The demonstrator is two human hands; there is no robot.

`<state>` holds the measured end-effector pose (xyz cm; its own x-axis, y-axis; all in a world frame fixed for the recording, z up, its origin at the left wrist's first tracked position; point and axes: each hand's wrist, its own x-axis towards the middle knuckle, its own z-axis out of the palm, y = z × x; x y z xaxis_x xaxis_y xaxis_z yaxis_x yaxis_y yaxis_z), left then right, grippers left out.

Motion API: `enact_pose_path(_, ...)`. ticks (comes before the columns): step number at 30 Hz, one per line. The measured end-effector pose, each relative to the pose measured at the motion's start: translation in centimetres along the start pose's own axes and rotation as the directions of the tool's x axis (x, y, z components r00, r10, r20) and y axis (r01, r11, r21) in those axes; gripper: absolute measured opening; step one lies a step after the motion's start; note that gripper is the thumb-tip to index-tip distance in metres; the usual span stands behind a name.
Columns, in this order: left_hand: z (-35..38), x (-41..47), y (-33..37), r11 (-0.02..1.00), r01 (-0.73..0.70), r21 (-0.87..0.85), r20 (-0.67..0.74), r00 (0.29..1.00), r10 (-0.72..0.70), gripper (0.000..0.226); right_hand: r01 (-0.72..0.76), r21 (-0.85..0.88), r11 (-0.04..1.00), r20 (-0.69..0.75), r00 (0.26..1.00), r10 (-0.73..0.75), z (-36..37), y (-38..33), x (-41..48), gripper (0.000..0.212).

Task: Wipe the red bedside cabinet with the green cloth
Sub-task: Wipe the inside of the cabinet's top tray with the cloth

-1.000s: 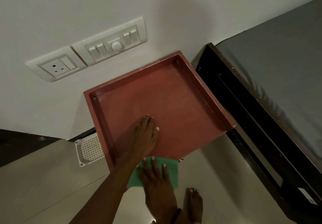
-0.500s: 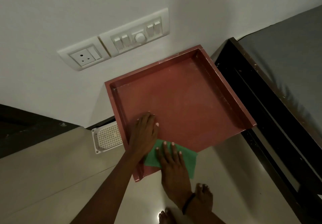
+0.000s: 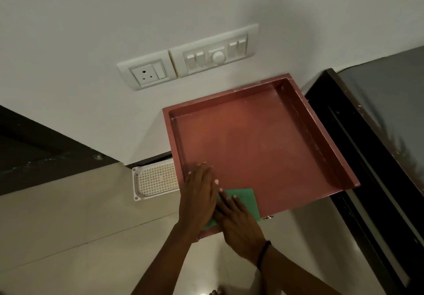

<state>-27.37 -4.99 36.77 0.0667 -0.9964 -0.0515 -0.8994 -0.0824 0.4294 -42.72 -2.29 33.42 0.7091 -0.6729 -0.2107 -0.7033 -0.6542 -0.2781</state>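
Both hands flat at the near left corner of the red bedside cabinet (image 3: 259, 148).

The green cloth (image 3: 246, 202) lies flat on the cabinet's recessed top at that corner, its long axis running from the near edge toward the wall. The right hand (image 3: 238, 223) presses it palm down, fingers extended, not clenched. The left hand (image 3: 198, 193) rests beside it, also spread flat, overlapping the cloth's left edge, fingers pointing toward the wall.

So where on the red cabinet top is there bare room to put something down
Most of the red bedside cabinet top is bare, from the wall-side rim to the bed-side rim. Only the near left corner is crowded: both hands press the green cloth there.
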Motion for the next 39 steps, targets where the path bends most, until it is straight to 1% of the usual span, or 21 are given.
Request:
enact_pose_path(2, 0.2, -0.3, -0.5, 0.999, 0.003, 0.043, -0.009, 1.000, -0.002, 0.053, -0.015, 0.001, 1.000, -0.030, 0.999, 0.015, -0.7, 1.3, 3.2, 0.059)
enact_pose_path(5, 0.4, -0.5, -1.1, 0.997, 0.040, 0.067, -0.015, 0.999, -0.039, 0.057, -0.039, 0.024, 0.999, -0.035, 0.999, 0.040, -2.1, 3.1, 8.5, 0.061)
enact_pose_path(7, 0.8, -0.6, -1.5, 0.997, 0.056, 0.052, -0.029, 0.998, -0.054, 0.061, -0.042, 0.017, 0.999, -0.017, 0.999, 0.042, -3.0, 4.0, 11.8, 0.063)
enact_pose_path(9, 1.0, -0.7, -1.5, 0.997, 0.076, -0.009, -0.029, 0.997, -0.076, 0.064, -0.054, 0.014, 0.998, 0.002, 0.999, 0.054, -3.8, 4.7, 13.9, 0.061)
enact_pose_path(11, 1.1, -0.7, -1.5, 0.991, 0.094, -0.090, -0.043, 0.994, -0.098, 0.063, -0.032, 0.038, 0.999, 0.006, 0.999, 0.032, -4.0, 4.8, 14.0, 0.063)
enact_pose_path(14, 0.8, -1.0, -1.1, 0.975, 0.103, -0.198, -0.068, 0.991, -0.119, 0.061, 0.071, 0.096, 0.993, -0.015, 0.997, -0.070, -2.5, 3.3, 10.4, 0.061)
enact_pose_path(16, 0.5, -1.1, -1.0, 0.963, 0.095, -0.251, -0.079, 0.990, -0.119, 0.059, 0.093, 0.036, 0.995, -0.025, 0.995, -0.092, -1.2, 1.9, 7.7, 0.062)
enact_pose_path(18, 0.4, -1.0, -0.9, 0.958, 0.092, -0.270, -0.088, 0.989, -0.119, 0.060, 0.082, -0.013, 0.997, -0.046, 0.996, -0.083, -0.4, 1.5, 7.2, 0.065)
enact_pose_path(21, 0.5, -1.1, -0.7, 0.970, 0.065, -0.232, -0.109, 0.990, -0.092, 0.063, 0.083, -0.044, 0.996, -0.098, 0.991, -0.087, -0.7, 2.0, 10.4, 0.061)
enact_pose_path(22, 0.5, -1.2, -0.7, 0.974, 0.049, -0.220, -0.120, 0.990, -0.077, 0.062, 0.071, -0.068, 0.995, -0.085, 0.993, -0.077, -0.9, 2.1, 12.2, 0.061)
enact_pose_path(24, 1.0, -1.2, -0.9, 0.983, 0.021, -0.182, -0.141, 0.989, -0.047, 0.061, 0.000, -0.090, 0.996, -0.051, 0.999, -0.005, -1.7, 2.5, 15.8, 0.059)
enact_pose_path(25, 1.3, -1.2, -1.1, 0.987, 0.018, -0.158, -0.144, 0.989, -0.041, 0.061, -0.023, -0.101, 0.995, -0.058, 0.998, 0.017, -2.1, 2.6, 17.4, 0.057)
enact_pose_path(28, 2.0, -1.0, -1.6, 0.995, 0.037, -0.094, -0.131, 0.990, -0.049, 0.062, 0.005, -0.116, 0.993, -0.022, 1.000, -0.008, -3.8, 3.4, 21.4, 0.057)
enact_pose_path(29, 2.2, -0.9, -1.7, 0.997, 0.042, -0.067, -0.119, 0.992, -0.050, 0.061, 0.008, -0.109, 0.994, -0.029, 1.000, -0.012, -4.4, 3.8, 22.4, 0.060)
enact_pose_path(31, 2.3, -0.8, -1.7, 0.999, 0.036, -0.005, -0.080, 0.996, -0.036, 0.061, -0.034, -0.077, 0.996, -0.084, 0.996, 0.027, -5.8, 4.7, 24.0, 0.064)
enact_pose_path(33, 2.3, -0.8, -1.6, 0.999, 0.023, 0.042, -0.052, 0.998, -0.021, 0.061, -0.095, -0.034, 0.995, -0.118, 0.989, 0.090, -6.6, 5.4, 25.1, 0.061)
enact_pose_path(35, 2.3, -0.8, -1.7, 0.998, 0.042, 0.037, -0.037, 0.998, -0.040, 0.060, -0.128, 0.017, 0.992, -0.136, 0.982, 0.129, -6.8, 4.4, 25.2, 0.060)
enact_pose_path(36, 2.3, -0.8, -1.6, 0.998, 0.058, 0.032, -0.033, 0.998, -0.057, 0.061, -0.121, 0.049, 0.991, -0.144, 0.981, 0.127, -6.7, 3.5, 25.1, 0.059)
enact_pose_path(39, 2.3, -1.1, -1.4, 0.995, 0.084, 0.053, -0.019, 0.996, -0.083, 0.061, -0.039, 0.149, 0.988, -0.157, 0.986, 0.062, -6.2, 1.7, 24.5, 0.054)
